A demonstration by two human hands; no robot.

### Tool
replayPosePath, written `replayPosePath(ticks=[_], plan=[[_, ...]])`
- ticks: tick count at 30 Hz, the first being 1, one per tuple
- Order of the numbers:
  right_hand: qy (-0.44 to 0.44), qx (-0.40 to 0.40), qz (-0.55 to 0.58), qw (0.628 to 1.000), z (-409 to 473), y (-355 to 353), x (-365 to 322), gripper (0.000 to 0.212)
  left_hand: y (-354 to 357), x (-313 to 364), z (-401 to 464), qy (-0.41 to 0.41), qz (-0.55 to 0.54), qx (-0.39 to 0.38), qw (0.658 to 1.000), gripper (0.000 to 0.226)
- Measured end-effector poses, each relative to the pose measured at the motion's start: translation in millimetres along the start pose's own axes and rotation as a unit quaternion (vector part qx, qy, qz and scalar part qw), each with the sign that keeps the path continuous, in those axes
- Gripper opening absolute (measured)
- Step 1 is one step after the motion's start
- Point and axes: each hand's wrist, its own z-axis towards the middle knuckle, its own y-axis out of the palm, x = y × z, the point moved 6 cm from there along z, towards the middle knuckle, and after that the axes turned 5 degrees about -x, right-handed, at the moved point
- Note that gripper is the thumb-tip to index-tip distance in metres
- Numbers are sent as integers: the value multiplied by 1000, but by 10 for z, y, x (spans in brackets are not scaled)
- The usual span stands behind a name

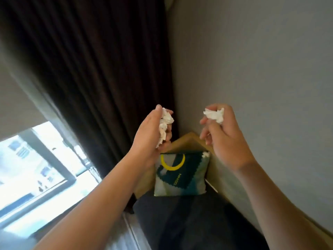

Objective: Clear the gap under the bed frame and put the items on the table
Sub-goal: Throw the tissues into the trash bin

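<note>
Both my hands are raised in front of me, above the bed. My left hand (151, 131) is closed around a crumpled white tissue (164, 126) that sticks out between thumb and fingers. My right hand (223, 134) pinches a second crumpled white tissue (214, 114) at its fingertips. The hands are apart, with a gap between them. No table and no gap under the bed frame show in this view.
A patterned teal and grey cushion (180, 174) with a yellow ring leans in the corner on the dark bed cover (189, 222). A wooden headboard (187, 141) stands behind it. Dark curtains (99, 78) hang left, a grey wall (252, 69) right, a bright window (36, 168) lower left.
</note>
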Motion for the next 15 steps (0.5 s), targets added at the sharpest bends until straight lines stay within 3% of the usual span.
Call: replayPosePath(ticks=[6, 10, 15], plan=[[-53, -170, 50, 983, 435, 1900, -584, 23, -1487, 1013, -1001, 127, 57, 137, 981, 25], [-54, -273, 77, 957, 275, 3331, -854, 17, -2542, 1255, -1956, 142, 118, 277, 943, 14], [-42, -365, 113, 923, -218, 4825, -1111, 17, -3530, 1274, -3251, 114, 169, 395, 896, 15]])
